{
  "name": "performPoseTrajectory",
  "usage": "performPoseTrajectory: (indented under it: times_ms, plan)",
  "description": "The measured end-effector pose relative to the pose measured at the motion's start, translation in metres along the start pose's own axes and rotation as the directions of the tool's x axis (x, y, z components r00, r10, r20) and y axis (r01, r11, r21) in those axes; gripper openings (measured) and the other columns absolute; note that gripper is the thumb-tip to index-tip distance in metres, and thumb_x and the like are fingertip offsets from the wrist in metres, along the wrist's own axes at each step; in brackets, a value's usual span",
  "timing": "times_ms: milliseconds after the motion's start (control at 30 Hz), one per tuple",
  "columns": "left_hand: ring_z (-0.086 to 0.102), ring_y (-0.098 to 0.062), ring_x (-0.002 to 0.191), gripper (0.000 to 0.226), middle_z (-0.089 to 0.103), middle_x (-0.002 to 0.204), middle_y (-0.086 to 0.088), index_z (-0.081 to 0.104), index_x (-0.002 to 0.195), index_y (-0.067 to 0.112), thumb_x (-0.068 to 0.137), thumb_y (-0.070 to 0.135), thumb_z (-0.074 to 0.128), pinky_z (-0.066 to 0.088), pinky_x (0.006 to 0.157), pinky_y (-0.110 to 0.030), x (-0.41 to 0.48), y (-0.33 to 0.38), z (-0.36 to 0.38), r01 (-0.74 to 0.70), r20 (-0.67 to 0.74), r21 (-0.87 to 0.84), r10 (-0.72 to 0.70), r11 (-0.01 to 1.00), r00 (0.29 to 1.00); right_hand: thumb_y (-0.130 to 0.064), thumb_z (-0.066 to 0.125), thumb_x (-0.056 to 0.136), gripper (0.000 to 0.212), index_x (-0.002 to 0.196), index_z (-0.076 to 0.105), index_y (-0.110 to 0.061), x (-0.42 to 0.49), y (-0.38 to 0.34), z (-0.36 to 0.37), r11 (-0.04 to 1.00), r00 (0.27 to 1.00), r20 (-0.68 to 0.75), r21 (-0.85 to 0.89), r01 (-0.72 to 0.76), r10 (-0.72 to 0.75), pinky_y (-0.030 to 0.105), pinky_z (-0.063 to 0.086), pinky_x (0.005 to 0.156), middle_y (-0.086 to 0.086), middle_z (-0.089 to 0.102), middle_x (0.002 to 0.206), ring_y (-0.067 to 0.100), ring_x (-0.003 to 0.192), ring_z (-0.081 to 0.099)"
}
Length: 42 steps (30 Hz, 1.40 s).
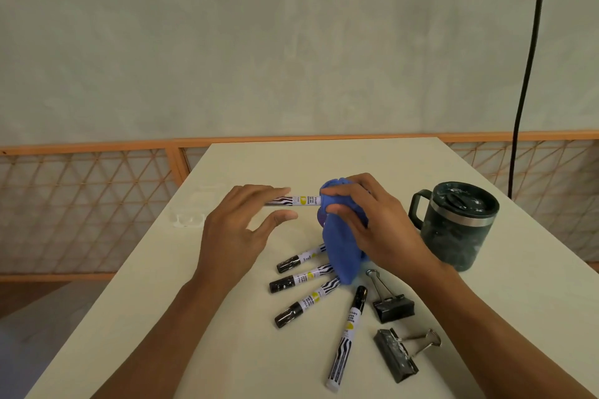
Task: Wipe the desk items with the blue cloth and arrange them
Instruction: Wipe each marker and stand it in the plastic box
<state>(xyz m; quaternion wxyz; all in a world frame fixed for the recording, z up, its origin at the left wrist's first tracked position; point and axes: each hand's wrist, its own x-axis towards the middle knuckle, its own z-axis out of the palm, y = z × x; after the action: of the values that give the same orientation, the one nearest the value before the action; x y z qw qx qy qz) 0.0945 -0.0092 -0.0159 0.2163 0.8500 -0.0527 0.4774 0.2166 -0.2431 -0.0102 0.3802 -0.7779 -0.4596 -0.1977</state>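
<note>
**Marker wiped in mid-air above the desk**

The right hand [366, 220] curls its fingers and thumb round the blue cloth [340, 253], bunched over one end of a Pilot marker [301, 201] held level above the white table [162, 301]. The left hand [240, 227] meets the marker's other end with straight fingers laid along the barrel and the thumb apart below it. The cloth's tail hangs down to a fan of four more markers [299, 304] lying on the table. Just right of them lie two black binder clips, one nearer the cloth [392, 306] and one nearer the person [397, 356]. A dark green lidded mug [453, 230] stands upright at the right
</note>
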Motion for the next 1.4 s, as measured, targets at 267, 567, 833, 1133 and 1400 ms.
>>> performPoseTrajectory:
  times_ms: [267, 567, 833, 1133, 1400]
  plan:
    - [0.074, -0.011, 0.104, 0.021, 0.079, 0.109, 0.011, 0.085, 0.111, 0.018, 0.092, 0.01, 0.084, 0.051, 0.085, -0.016, 0.001, 0.005, -0.012, 0.177, -0.026, -0.209, -0.186, 0.962, 0.982, -0.036, 0.077, 0.093, 0.022, 0.113, 0.076, -0.026, -0.001, -0.012, -0.005, 0.918, 0.977, -0.081, 0.365, -0.155, 0.197, 0.014, 0.052, 0.089, -0.022, 0.074, 0.111, 0.003, 0.11, 0.069]
    - [0.074, -0.016, 0.101, 0.025, 0.079, 0.109, 0.003, 0.084, 0.113, 0.012, 0.091, -0.001, 0.084, 0.055, 0.094, -0.025, -0.001, 0.014, -0.009, -0.031, -0.148, -0.078, 0.019, 0.996, 0.989, -0.029, 0.082, 0.092, 0.023, 0.111, 0.078, -0.018, 0.004, -0.022, -0.004, 0.619, 0.897, 0.159, 0.674, -0.404, 0.412, 0.036, 0.062, 0.096, -0.002, 0.077, 0.115, 0.02, 0.111, 0.074]
    - [0.074, -0.011, 0.1, 0.026, 0.079, 0.107, 0.006, 0.085, 0.11, 0.013, 0.089, -0.001, 0.086, 0.054, 0.094, -0.021, 0.002, 0.013, -0.005, 0.009, -0.175, -0.105, -0.027, 0.994, 0.984, -0.016, 0.081, 0.086, 0.033, 0.118, 0.078, -0.008, 0.008, -0.02, -0.012, 0.281, 0.826, 0.306, 0.837, -0.471, 0.473, 0.038, 0.06, 0.099, 0.013, 0.078, 0.123, 0.028, 0.113, 0.074]
    - [0.073, -0.014, 0.117, 0.071, 0.075, 0.128, 0.01, 0.057, 0.153, 0.035, 0.09, 0.02, 0.085, 0.053, 0.104, -0.021, 0.007, 0.021, -0.005, 0.462, 0.104, -0.504, -0.479, 0.73, 0.871, -0.017, 0.082, 0.081, 0.034, 0.115, 0.081, -0.014, 0.014, -0.024, -0.006, 0.264, 0.826, 0.162, 0.899, -0.349, 0.54, 0.029, 0.062, 0.092, 0.005, 0.079, 0.123, 0.023, 0.117, 0.074]
    - [0.069, -0.013, 0.128, 0.071, 0.072, 0.139, 0.012, 0.062, 0.147, 0.028, 0.082, 0.034, 0.089, 0.054, 0.111, -0.037, -0.007, 0.025, 0.013, 0.604, 0.53, -0.475, -0.34, 0.64, 0.777, -0.015, 0.072, 0.094, 0.026, 0.12, 0.073, -0.01, 0.022, -0.026, -0.007, 0.262, 0.871, 0.103, 0.931, -0.255, 0.481, 0.043, 0.057, 0.106, 0.016, 0.073, 0.132, 0.032, 0.122, 0.07]
